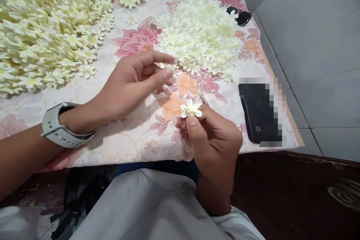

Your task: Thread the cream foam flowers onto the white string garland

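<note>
The right hand is pinching a single small flower, white and star-shaped with a pale yellow centre, between thumb and index finger; this grip is closing firmly on it. The flower is facing upward, just above the front part of a desk that is wearing a white cloth printed with pink and orange blooms.

The left hand is hovering farther back, its grip standing partly parted, with thumb and index fingertip apart and nothing clearly held. Its index fingertip is overlapping the near edge of a loose heap of white flowers in the view; whether it is touching them, I cannot tell. A pale grey perforated-strap watch is circling the left wrist.

A larger, yellower heap of similar flowers is covering the far left of the desk. To the right of the right hand, a black rectangular phone, partly pixelated, is lying flat. A glossy black rounded object is resting beside the white heap, near a grey tiled wall.
</note>
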A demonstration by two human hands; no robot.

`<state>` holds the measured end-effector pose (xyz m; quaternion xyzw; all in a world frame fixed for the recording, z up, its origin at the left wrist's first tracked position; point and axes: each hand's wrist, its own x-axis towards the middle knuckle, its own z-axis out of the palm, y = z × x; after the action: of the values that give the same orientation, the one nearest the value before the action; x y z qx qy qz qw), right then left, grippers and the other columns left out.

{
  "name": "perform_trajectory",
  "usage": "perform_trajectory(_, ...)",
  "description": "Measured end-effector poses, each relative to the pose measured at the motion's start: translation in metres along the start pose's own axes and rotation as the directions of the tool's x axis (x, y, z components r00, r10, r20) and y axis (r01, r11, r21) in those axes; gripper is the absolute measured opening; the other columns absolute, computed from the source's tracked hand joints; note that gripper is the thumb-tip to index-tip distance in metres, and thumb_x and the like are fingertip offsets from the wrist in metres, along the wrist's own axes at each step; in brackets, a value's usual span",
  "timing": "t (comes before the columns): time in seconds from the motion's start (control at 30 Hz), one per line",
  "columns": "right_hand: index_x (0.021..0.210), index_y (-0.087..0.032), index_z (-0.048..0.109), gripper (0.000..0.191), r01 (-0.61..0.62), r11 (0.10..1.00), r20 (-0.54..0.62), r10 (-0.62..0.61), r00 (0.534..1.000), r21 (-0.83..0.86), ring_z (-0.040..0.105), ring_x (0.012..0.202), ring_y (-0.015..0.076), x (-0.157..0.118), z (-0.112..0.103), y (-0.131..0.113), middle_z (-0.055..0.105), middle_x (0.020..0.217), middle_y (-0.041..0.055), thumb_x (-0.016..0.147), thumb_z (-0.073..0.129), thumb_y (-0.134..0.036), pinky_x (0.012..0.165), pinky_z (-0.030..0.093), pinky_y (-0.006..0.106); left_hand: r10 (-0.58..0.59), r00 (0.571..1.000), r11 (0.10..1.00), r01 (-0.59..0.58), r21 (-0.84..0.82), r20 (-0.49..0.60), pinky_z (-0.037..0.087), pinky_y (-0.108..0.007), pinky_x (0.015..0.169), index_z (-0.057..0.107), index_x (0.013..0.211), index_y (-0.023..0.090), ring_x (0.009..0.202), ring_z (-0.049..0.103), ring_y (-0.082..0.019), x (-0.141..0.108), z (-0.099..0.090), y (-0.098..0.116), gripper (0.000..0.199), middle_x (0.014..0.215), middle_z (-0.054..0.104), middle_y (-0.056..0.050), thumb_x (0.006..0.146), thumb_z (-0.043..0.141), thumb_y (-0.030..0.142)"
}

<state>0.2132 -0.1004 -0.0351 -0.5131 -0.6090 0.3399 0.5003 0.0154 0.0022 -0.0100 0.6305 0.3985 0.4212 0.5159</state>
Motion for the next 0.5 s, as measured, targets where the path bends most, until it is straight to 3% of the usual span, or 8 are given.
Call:
perform_trajectory(0.07,0.077,-0.021,0.063,0.033,-0.01,1.0,-0.008,0.01,1.0,0.022,0.062,0.066,0.0142,-0.0004,0.0004,0.0002,0.067,0.073,-0.0009,0.109,0.063,-0.031,0.063,0.043,0.033,0.004,1.0,1.0,-0.004,0.005,-0.004,0.063,-0.022,0.069,0.076,0.105,0.018,0.077,0.075,-0.012,-0.0014,0.002,-0.0022,0.029,0.084,0.079,-0.001,0.086,0.094,0.031)
perform_trajectory(0.17,0.078,-0.021,0.063,0.033,-0.027,0.998,-0.034,0.028,0.999,0.048,0.059,0.064,0.0135,-0.0013,0.0012,0.0002,0.067,0.074,-0.0011,0.11,0.063,-0.033,0.064,0.043,0.033,-0.018,1.0,0.999,0.018,-0.038,0.001,0.057,-0.019,0.061,0.07,0.084,0.018,0.068,0.069,-0.01,-0.0025,0.0054,-0.0034,0.037,0.076,0.072,0.002,0.075,0.102,0.033)
perform_trajectory(0.27,0.079,-0.022,0.063,0.032,-0.043,0.998,-0.07,0.046,0.997,0.044,0.057,0.063,0.0137,-0.0021,0.0016,-0.0004,0.067,0.074,-0.001,0.109,0.065,-0.034,0.063,0.044,0.033,-0.044,0.999,0.995,0.046,-0.084,0.019,0.055,-0.018,0.059,0.072,0.079,0.017,0.067,0.067,-0.009,-0.003,0.0072,-0.0018,0.036,0.074,0.072,0.001,0.073,0.104,0.034)
perform_trajectory(0.37,0.078,-0.022,0.063,0.033,-0.033,0.998,-0.078,0.037,0.996,0.044,0.057,0.063,0.014,-0.0019,0.0014,-0.0007,0.067,0.074,-0.0008,0.108,0.065,-0.035,0.063,0.044,0.033,0.005,0.999,0.99,-0.01,-0.142,-0.036,0.057,-0.018,0.064,0.07,0.074,0.019,0.071,0.068,-0.009,-0.0044,0.008,-0.0008,0.034,0.08,0.075,0.0,0.071,0.103,0.026)
perform_trajectory(0.5,0.077,-0.022,0.061,0.033,-0.005,1.0,-0.04,0.006,0.999,0.029,0.058,0.065,0.0144,0.0002,0.0006,-0.0001,0.065,0.073,-0.0009,0.108,0.063,-0.033,0.064,0.045,0.033,0.043,0.995,0.983,-0.059,-0.176,-0.092,0.06,-0.017,0.07,0.068,0.076,0.021,0.074,0.071,-0.007,-0.0068,0.0074,-0.0024,0.026,0.082,0.077,0.003,0.08,0.093,0.015)
